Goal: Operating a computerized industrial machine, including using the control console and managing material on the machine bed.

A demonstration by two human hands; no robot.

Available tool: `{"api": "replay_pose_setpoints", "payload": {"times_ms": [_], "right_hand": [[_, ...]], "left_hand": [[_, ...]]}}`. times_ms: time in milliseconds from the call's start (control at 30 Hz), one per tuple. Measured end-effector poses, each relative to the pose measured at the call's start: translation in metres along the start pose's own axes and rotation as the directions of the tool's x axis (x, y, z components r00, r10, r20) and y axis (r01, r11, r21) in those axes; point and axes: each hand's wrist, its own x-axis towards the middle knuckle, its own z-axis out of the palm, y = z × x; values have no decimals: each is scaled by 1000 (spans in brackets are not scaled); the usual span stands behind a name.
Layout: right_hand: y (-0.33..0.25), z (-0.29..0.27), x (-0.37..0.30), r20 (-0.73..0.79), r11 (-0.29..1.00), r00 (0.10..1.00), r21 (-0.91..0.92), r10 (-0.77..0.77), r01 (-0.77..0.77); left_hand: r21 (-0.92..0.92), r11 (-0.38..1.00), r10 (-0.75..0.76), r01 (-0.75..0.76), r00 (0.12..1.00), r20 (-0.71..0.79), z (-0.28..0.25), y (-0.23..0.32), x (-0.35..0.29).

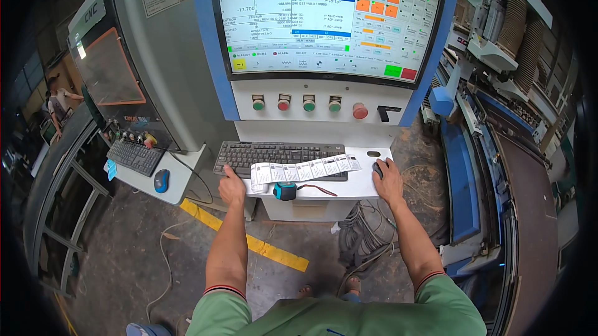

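Observation:
My left hand (232, 186) is closed at the left front corner of the white shelf (367, 191), its fingers curled and partly hidden beside the end of the black keyboard (280, 151). On the shelf's right side, my right hand (390, 181) rests over a dark computer mouse (377, 170), fingers wrapped on it. A strip of printed white labels (305, 170) lies across the keyboard, its left end hanging toward the shelf's front. Just in front of it sits a teal and black tape measure (284, 191) with a dark red wrist strap (319, 188).
Above the shelf stands a wide control screen (324, 24), with green and red push buttons (284, 105) and a red emergency knob (360, 110) below. Another keyboard (135, 157) and blue mouse (161, 181) are left. Cables (367, 236) coil on the floor; machinery (464, 180) flanks the right.

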Motion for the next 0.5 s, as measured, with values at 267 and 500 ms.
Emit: {"api": "replay_pose_setpoints", "payload": {"times_ms": [267,500], "right_hand": [[2,1,1,12,1000,1000,-7,-8,8],[2,1,1,1,1000,1000,-3,-1,1]], "left_hand": [[-13,1000,11,-11,1000,-7,0,1,-1],[-9,1000,1,-1,1000,-9,-1,3,-2]]}}
